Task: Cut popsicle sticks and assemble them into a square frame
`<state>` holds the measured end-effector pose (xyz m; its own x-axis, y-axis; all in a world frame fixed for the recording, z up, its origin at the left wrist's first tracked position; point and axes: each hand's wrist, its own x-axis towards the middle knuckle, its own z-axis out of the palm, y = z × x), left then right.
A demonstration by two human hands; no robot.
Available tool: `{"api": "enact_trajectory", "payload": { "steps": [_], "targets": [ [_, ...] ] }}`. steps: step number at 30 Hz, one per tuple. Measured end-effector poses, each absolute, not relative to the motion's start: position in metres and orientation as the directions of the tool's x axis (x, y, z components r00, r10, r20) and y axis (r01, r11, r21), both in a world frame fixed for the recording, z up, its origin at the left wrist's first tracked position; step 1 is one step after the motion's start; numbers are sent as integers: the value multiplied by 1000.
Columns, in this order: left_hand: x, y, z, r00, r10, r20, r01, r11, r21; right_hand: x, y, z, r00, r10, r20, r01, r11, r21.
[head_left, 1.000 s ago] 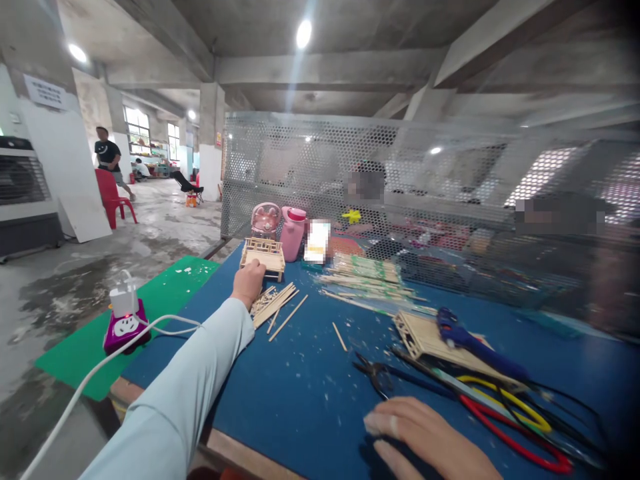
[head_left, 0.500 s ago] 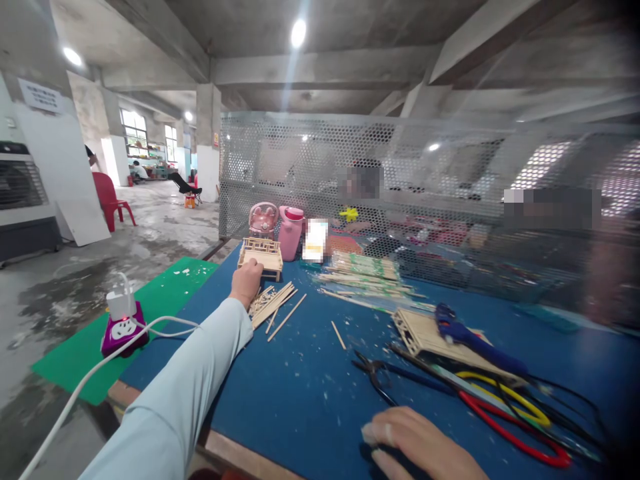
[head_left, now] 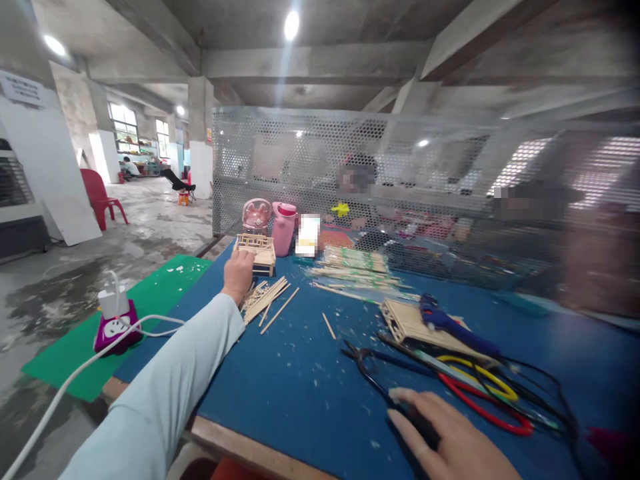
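Observation:
My left hand [head_left: 239, 275] reaches to the far left of the table, fingers closed on the near left side of a small model bed [head_left: 263, 257] made of pale sticks. Its fingertips are partly hidden against the model. Just below lie loose wooden sticks [head_left: 267, 300]. My right hand [head_left: 450, 433] is at the near right, with thumb and fingers around the black handle of a pair of pliers [head_left: 363, 357]. The pliers lie on the table, jaws pointing left. A second stick model [head_left: 407, 320] sits beyond, with a blue glue gun [head_left: 445, 323] lying across it.
Bundled sticks [head_left: 353, 263] in plastic lie before a perforated metal screen [head_left: 300, 157]; people sit behind it. A pink bottle [head_left: 284, 230] and a pink bear-shaped item [head_left: 257, 215] stand at the back. Red-handled cutters [head_left: 500, 413] lie right. A purple power socket [head_left: 117, 327] with white cable is left.
My right hand has moved right and its fingers have come around the pliers' handle. My left hand stays at the model bed. The whole view has shifted slightly.

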<state>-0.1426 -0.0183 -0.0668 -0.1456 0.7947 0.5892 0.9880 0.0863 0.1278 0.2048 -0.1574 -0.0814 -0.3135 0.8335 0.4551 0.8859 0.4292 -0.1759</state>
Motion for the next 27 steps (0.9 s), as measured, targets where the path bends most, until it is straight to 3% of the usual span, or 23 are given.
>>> {"api": "enact_trajectory", "payload": {
  "steps": [3, 7, 10, 16, 19, 22, 24, 25, 27],
  "targets": [
    [-127, -36, -46, -187, 764, 617, 977, 80, 197, 213, -158, -70, -288, 887, 360, 901, 379, -213],
    [-95, -61, -37, -6, 961, 275, 977, -53, 208, 199, -149, -29, -344, 878, 334, 857, 438, -271],
    [-77, -73, -47, 65, 985, 163, 981, -93, 173, 177, -124, -5, -414, 833, 366, 772, 535, -345],
    [-70, -80, -61, 57, 991, 125, 990, -72, 121, 148, -80, -30, -344, 788, 511, 668, 588, -456],
    [-68, -81, -59, 65, 990, 128, 990, -80, 114, 146, -79, -50, -363, 796, 484, 666, 585, -462],
    [-67, -84, -54, 79, 983, 165, 987, -101, 126, 143, -81, -56, -339, 831, 442, 602, 552, -577],
    [-63, -87, -50, 104, 978, 183, 948, -153, 278, 138, -82, -56, -298, 872, 390, 490, 490, -721],
    [-60, -89, -48, 124, 979, 161, 881, -183, 437, 135, -82, -56, -278, 899, 337, 406, 429, -807],
    [-50, -93, -47, 209, 976, 55, 584, -169, 794, 128, -81, -57, -274, 943, 186, 202, 246, -948]
  ]
}}
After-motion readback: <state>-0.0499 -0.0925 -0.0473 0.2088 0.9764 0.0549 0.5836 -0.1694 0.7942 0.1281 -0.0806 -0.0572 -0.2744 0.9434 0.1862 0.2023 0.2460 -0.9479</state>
